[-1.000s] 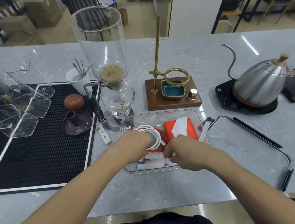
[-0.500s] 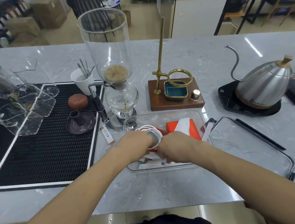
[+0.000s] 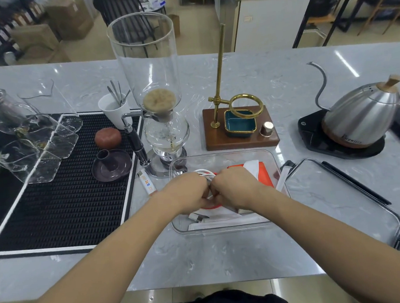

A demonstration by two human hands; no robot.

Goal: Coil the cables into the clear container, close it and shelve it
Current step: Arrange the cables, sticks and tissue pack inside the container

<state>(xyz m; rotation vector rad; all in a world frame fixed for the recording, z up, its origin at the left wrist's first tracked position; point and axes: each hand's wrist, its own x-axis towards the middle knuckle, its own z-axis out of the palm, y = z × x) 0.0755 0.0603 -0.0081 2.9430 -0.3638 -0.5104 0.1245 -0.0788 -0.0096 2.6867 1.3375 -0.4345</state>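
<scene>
A clear container (image 3: 221,156) sits on the marble counter in front of me. Over its left half my left hand (image 3: 186,191) and my right hand (image 3: 234,188) meet, both closed on a coil of white cable (image 3: 205,173) with a red cable (image 3: 210,206) showing just under the fingers. Most of the coil is hidden by my hands. An orange box (image 3: 264,176) with white paper on it lies in the container's right half, and a white flat item lies along its near wall. The container's clear lid (image 3: 337,202) lies flat on the counter to the right.
A glass siphon brewer (image 3: 160,121) stands just behind the container's left corner. A wooden base with a brass stand (image 3: 240,133) is behind it. A steel kettle (image 3: 361,117) sits at the right. A black mat (image 3: 53,186) with glassware fills the left. A small lighter (image 3: 147,185) lies beside the mat.
My right hand has moved left to meet my left hand over the coil. The two hands now cover more of the white and red cables, lower in the container.
</scene>
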